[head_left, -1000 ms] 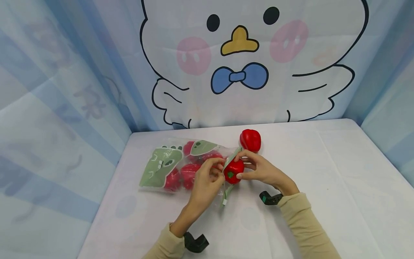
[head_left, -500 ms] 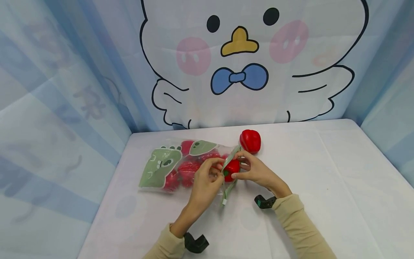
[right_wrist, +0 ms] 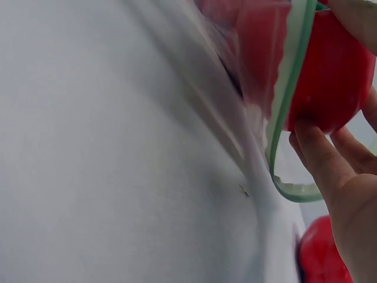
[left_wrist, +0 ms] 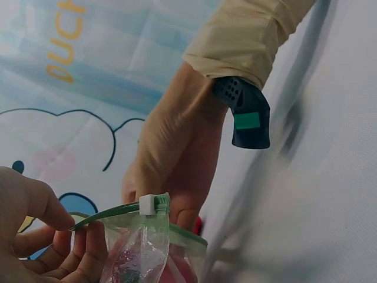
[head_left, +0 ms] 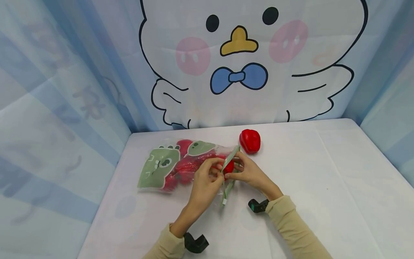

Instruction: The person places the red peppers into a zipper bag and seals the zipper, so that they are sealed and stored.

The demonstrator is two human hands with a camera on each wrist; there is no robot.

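Observation:
A clear zip bag [head_left: 158, 165] printed with green cartoon animals lies on the table, with several red bell peppers inside. My left hand [head_left: 205, 183] pinches the green zip edge at the bag's mouth; the left wrist view shows a white slider [left_wrist: 147, 204] on that strip. With its fingers and thumb my right hand [head_left: 253, 176] grips a red bell pepper [right_wrist: 333, 71], which sits partly inside the bag's mouth. Behind the right hand, a loose red bell pepper [head_left: 250, 141] rests on the table.
A white cloth covers the table [head_left: 323, 187]. Behind it hangs a curtain [head_left: 239, 104] with a cartoon duck, and pale blue curtains stand at both sides. Each wrist wears a dark camera mount [head_left: 196, 242].
My right hand has moved left, carrying the pepper from outside the bag's mouth to partly within it. Peppers inside have shifted a little left. My left hand keeps its place.

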